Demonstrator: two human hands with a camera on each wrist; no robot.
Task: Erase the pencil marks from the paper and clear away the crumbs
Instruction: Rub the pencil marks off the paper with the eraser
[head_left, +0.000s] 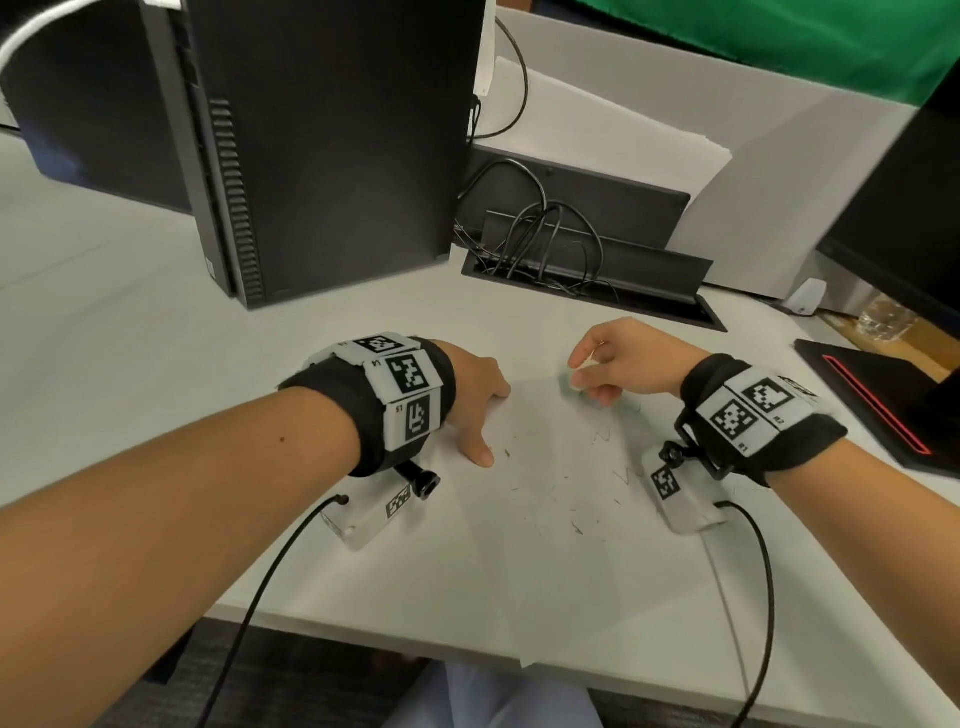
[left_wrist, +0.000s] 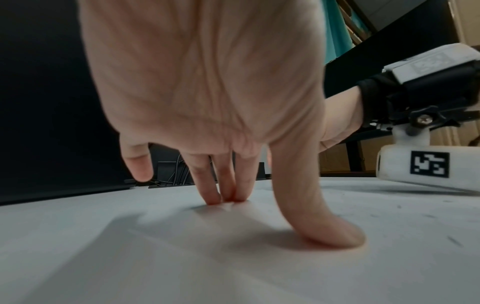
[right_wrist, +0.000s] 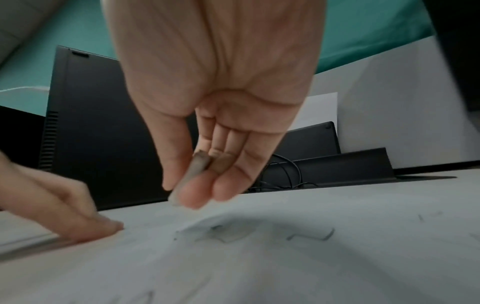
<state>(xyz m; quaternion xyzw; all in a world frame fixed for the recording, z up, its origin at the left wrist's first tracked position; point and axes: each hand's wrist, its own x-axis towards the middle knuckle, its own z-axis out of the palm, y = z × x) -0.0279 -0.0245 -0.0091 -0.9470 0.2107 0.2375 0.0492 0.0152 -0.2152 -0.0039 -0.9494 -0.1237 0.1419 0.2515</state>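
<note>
A white sheet of paper (head_left: 550, 545) lies on the desk with faint pencil marks (head_left: 602, 436) and dark eraser crumbs (head_left: 574, 527) scattered over it. My left hand (head_left: 475, 410) presses straight fingertips (left_wrist: 226, 197) and thumb (left_wrist: 335, 234) down on the sheet's left part. My right hand (head_left: 602, 369) hovers over the sheet's far edge and pinches a small pale eraser (head_left: 571, 378) between thumb and fingers. The right wrist view shows the eraser (right_wrist: 192, 174) lifted slightly above smudged marks (right_wrist: 221, 232).
A black computer tower (head_left: 332, 140) stands behind the left hand. A cable tray (head_left: 587, 280) with black cords lies behind the paper. A white stack of sheets (head_left: 623, 130) leans at the back. A black pad (head_left: 883, 395) with a red line sits right.
</note>
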